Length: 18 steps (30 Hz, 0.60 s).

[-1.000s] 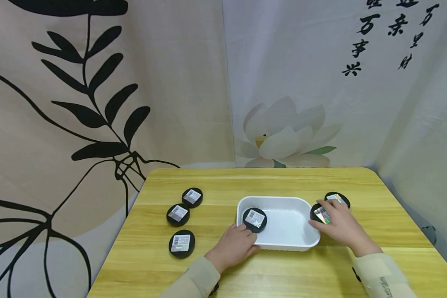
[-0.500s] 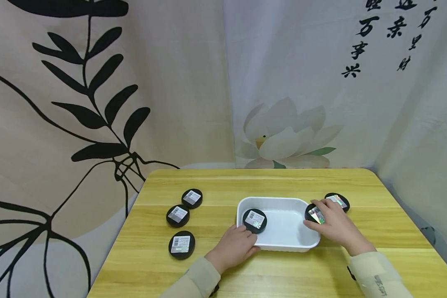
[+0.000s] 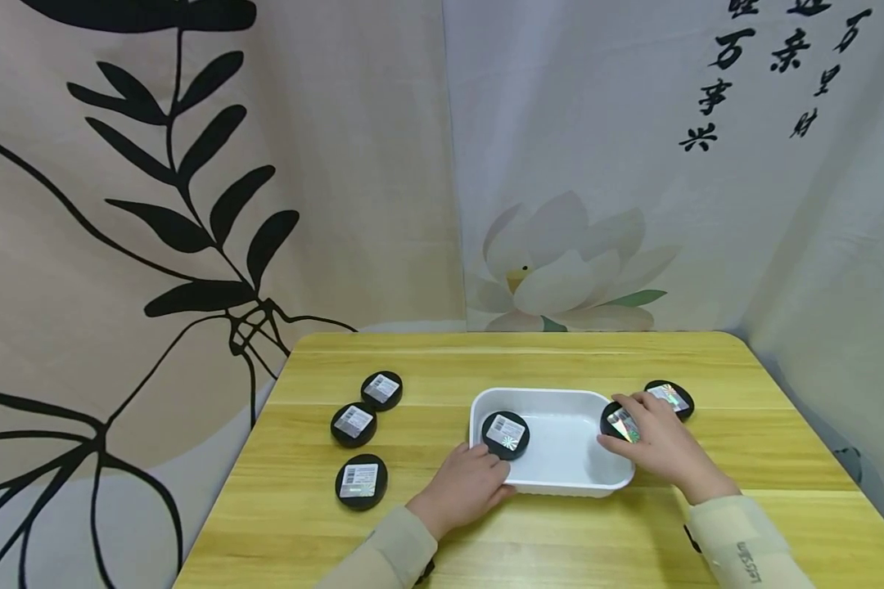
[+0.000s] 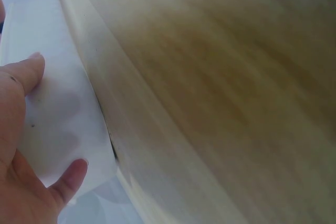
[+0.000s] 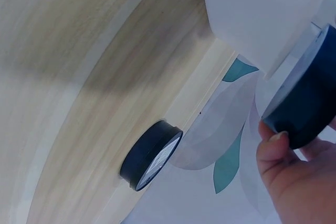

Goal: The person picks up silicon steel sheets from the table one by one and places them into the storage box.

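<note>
A white rectangular tray [image 3: 569, 458] stands on the table, with one flat, round black tin [image 3: 506, 434] inside at its left end. My left hand [image 3: 469, 483] grips the tray's near left corner, fingertips at the rim; the left wrist view shows fingers against the white side wall [image 4: 63, 129]. At the tray's right end, my right hand [image 3: 659, 442] pinches another black tin [image 3: 619, 423] between thumb and fingers, over the rim. In the right wrist view this held tin [image 5: 307, 98] is raised and tilted, near the tray's outer wall [image 5: 252, 14].
One labelled black tin [image 3: 669, 398] lies behind the right hand, beyond the tray. Left of the tray are three more: a far tin [image 3: 381, 389], a middle tin [image 3: 353, 424] and a near tin [image 3: 361, 481]. A printed curtain [image 3: 383, 164] hangs behind the wooden table [image 3: 560, 540].
My right hand has moved slightly left with the held tin, from beside the tray's right rim to over it. The left hand stays on the tray corner.
</note>
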{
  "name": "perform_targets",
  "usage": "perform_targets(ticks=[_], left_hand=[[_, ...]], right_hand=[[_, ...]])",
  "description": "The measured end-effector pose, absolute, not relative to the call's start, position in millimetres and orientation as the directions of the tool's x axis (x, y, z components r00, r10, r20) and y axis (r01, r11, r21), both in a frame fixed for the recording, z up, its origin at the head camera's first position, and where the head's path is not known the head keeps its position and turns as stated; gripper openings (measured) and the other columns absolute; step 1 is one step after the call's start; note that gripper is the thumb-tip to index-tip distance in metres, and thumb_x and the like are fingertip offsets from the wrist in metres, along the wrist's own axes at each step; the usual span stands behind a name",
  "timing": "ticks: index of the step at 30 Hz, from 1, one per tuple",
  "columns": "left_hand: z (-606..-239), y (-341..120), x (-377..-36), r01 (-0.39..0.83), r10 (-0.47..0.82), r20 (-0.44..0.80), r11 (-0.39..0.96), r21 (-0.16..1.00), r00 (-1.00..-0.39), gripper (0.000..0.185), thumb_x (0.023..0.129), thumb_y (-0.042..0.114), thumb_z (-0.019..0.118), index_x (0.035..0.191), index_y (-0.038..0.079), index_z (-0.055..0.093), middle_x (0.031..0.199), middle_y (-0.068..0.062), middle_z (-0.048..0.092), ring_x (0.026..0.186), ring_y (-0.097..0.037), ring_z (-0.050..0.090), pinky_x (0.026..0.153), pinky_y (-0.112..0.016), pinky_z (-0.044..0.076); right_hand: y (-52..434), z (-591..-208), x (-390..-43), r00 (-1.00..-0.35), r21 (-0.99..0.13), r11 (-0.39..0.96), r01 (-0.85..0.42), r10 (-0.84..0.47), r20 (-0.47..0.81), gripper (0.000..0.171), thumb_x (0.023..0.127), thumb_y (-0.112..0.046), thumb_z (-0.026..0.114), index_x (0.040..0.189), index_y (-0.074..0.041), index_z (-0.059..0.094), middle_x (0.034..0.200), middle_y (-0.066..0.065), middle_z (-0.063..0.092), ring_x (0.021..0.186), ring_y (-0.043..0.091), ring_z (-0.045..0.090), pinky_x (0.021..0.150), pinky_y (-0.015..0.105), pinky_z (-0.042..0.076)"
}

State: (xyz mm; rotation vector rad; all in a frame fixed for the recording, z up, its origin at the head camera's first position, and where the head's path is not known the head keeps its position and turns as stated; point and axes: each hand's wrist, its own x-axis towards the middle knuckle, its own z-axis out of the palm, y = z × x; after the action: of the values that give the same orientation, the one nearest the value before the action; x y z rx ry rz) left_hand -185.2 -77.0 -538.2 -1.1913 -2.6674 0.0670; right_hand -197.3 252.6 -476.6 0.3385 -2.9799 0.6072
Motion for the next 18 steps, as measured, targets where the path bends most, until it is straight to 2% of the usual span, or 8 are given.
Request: perform_targets(ticks=[11, 18], left_hand=[[-535.4, -76.2, -185.0, 0.733, 0.740, 0.168, 0.671, -0.116, -0.651, 0.033, 0.102, 0.053, 0.051, 0.085, 0.025, 0.057, 0.088, 0.011, 0.068, 0.083, -0.010, 0.053, 0.074, -0.027, 0.040], [-534.9, -76.3, -185.3, 0.731, 0.739, 0.158, 0.673, -0.115, -0.655, 0.034, 0.102, 0.054, 0.050, 0.085, 0.025, 0.057, 0.089, 0.011, 0.068, 0.084, -0.010, 0.052, 0.074, -0.027, 0.040]], right_hand=[[249.1, -477.9, -200.4, -0.970, -0.372, 0.897, -0.241, -0.208, 0.126, 0.079, 0.085, -0.055, 0.075, 0.139, -0.001, 0.055, 0.127, 0.023, 0.057, 0.114, 0.044, 0.054, 0.093, 0.063, 0.046], [247.3, -477.1, -201.2, -0.969, -0.373, 0.895, -0.246, -0.215, 0.123, 0.080, 0.085, -0.055, 0.075, 0.141, -0.002, 0.054, 0.131, 0.025, 0.056, 0.118, 0.044, 0.054, 0.095, 0.063, 0.045]])
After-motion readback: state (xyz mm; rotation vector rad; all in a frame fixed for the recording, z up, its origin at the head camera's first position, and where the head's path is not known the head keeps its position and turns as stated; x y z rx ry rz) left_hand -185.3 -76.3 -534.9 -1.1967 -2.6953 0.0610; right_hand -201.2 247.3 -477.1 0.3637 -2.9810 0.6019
